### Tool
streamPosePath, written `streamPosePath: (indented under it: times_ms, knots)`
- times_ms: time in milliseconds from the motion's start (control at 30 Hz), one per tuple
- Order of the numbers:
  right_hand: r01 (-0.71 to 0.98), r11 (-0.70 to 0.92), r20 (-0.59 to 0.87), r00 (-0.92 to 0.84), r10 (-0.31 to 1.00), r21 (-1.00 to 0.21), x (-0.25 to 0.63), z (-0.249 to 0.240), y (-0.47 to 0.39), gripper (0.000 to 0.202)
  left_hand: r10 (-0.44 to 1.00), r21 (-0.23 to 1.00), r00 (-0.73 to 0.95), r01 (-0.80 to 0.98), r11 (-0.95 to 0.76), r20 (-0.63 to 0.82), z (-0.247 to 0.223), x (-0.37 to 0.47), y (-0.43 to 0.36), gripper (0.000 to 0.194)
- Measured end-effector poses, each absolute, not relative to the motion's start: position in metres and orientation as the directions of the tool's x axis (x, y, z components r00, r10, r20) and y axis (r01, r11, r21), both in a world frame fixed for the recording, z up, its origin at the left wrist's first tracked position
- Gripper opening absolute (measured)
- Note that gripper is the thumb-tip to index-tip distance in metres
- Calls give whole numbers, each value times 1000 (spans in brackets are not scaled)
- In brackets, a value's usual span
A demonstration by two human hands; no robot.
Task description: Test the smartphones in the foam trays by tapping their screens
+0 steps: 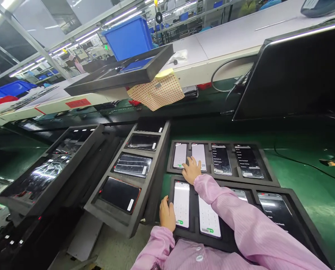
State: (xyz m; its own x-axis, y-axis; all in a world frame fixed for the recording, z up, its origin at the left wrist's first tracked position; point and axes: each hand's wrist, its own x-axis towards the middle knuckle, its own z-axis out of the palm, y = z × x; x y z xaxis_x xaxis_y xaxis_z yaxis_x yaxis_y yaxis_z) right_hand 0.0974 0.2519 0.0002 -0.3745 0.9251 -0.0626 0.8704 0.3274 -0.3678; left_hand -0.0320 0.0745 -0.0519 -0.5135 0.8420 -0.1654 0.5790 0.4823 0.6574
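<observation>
My right hand reaches over the back foam tray, its spread fingers on the lower part of a lit white phone. Another white-screened phone lies to its left, and two phones with dark menu screens lie to its right. My left hand, fingers slightly apart and holding nothing, rests at the left edge of the front tray. Beside it in that tray is a phone with a white keypad screen. My right sleeve partly covers the front tray's other phones.
Left of my hands, a stacked foam tray holds several dark phones. Another tray of glossy phones stands farther left. A monitor is at the right. A blue bin and dotted yellow sheet are at the shelf.
</observation>
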Motion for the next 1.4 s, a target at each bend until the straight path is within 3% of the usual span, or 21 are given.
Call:
streamPosePath:
  times_ms: [267, 500, 767, 1033, 1400]
  knots:
    - [887, 337, -124, -391, 912, -315, 62, 4, 261, 42, 848, 606, -495, 619, 499, -191, -46, -28, 75, 41]
    - [942, 207, -4, -216, 976, -265, 73, -1, 260, 39, 847, 595, -501, 631, 498, -179, -48, -28, 75, 41]
    - [883, 343, -52, -378, 924, -320, 63, -9, 257, 43, 844, 599, -504, 624, 502, -182, -43, -27, 75, 41]
    - [934, 217, -1, -226, 974, -284, 71, -5, 254, 41, 849, 613, -493, 616, 494, -189, -46, -27, 75, 42]
    - [921, 260, -56, -288, 956, -288, 57, -12, 264, 42, 837, 609, -503, 601, 518, -215, -44, -26, 74, 43]
